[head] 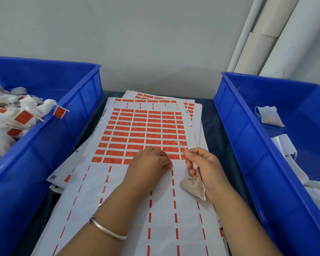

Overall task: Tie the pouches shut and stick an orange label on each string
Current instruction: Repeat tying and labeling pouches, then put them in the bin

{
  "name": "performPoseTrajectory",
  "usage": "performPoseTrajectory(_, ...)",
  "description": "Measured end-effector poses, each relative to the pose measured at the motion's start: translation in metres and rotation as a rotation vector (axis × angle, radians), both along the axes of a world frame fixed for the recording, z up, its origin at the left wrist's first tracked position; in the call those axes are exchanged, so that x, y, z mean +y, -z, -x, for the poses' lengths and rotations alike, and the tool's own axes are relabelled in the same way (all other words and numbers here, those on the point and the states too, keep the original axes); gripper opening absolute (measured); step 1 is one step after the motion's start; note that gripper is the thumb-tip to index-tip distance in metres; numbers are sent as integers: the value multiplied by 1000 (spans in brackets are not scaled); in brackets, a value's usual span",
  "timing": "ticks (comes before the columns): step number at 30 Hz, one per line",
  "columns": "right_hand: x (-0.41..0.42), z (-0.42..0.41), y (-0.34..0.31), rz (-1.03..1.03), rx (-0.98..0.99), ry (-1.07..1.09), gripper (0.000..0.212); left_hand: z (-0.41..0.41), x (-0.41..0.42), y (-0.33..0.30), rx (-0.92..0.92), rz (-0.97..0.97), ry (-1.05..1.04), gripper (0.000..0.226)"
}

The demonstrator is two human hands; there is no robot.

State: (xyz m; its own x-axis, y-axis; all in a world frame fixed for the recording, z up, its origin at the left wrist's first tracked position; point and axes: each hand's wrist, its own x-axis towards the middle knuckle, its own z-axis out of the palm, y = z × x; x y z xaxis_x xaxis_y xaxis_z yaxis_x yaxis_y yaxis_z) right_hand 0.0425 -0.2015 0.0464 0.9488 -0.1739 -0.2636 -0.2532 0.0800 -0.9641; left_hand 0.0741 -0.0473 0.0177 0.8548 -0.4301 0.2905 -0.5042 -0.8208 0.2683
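A sheet of orange labels [142,130] lies on a stack of label sheets in the middle of the table. My left hand [150,163] rests on the sheet with its fingers curled down at a label in the lowest row, near the right side. My right hand [203,169] holds a small beige pouch [194,187] by its neck and pinches its white string [181,145], which points up and left over the labels.
A blue bin [50,137] on the left holds several tied white pouches with orange labels. A blue bin [248,145] on the right holds one loose pouch [269,115] and white fabric. White pipes stand at the back right.
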Motion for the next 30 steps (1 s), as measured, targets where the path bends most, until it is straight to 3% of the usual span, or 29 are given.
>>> performPoseTrajectory(6, 1, 0, -1, 5, 3, 3, 7, 0, -1, 2, -9, -13, -8, 32)
performPoseTrajectory(14, 1, 2, -3, -21, 2, 9, 8, -2, -1, 6, 126, 208, -164, 25)
performPoseTrajectory(18, 2, 3, -5, -22, 3, 22, 7, -3, 0, 3, 223, 385, -279, 5)
performPoseTrajectory(25, 3, 9, -7, 159, -150, 18, 3, -2, 3, -10, 311, 685, -479, 18)
performPoseTrajectory(30, 6, 18, -16, 92, -251, -24, 27, -1, 5, -21, 413, 1009, -553, 20)
